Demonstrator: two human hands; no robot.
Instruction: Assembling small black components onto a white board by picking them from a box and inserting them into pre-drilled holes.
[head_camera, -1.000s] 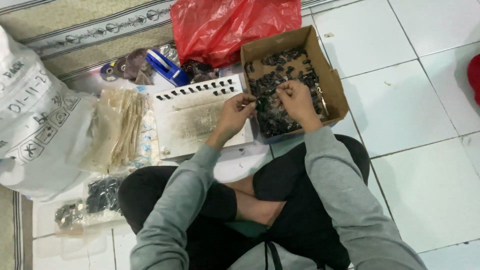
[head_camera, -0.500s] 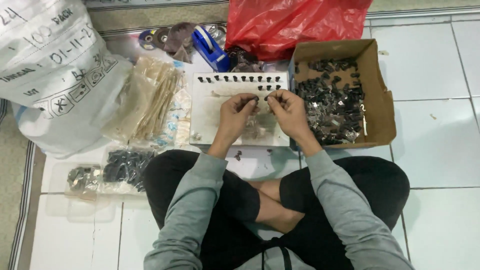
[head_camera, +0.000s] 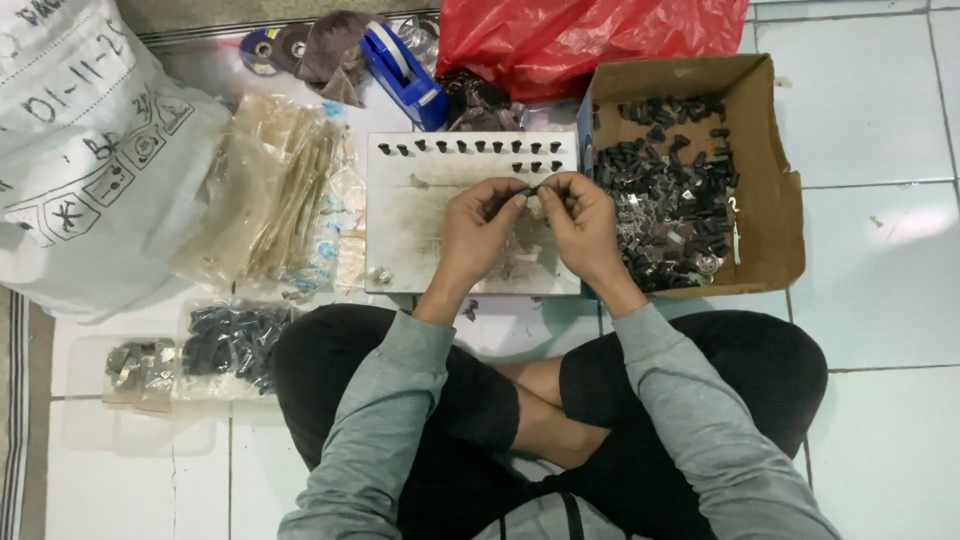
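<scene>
I sit cross-legged on a tiled floor in grey sleeves. My left hand (head_camera: 482, 228) and my right hand (head_camera: 580, 225) meet over a worn white board (head_camera: 410, 250), fingertips pinched together on a small black part (head_camera: 531, 190). Small black pieces (head_camera: 475, 147) stand in rows along the board's far edge. To the right of my right hand sits an open cardboard box (head_camera: 770, 200) holding a heap of small black and metal parts (head_camera: 665, 215).
A red plastic bag (head_camera: 560, 35) lies behind the box. A blue tape dispenser (head_camera: 405, 70) and grinding discs (head_camera: 265, 47) sit at the back. On the left are a large white sack (head_camera: 90, 150), clear packets (head_camera: 290, 195), and bags of dark parts (head_camera: 225, 340).
My right hand left the cardboard box and came to the board. Both hands now meet over the board, pinching a small part. The view shifted so the box sits further right.
</scene>
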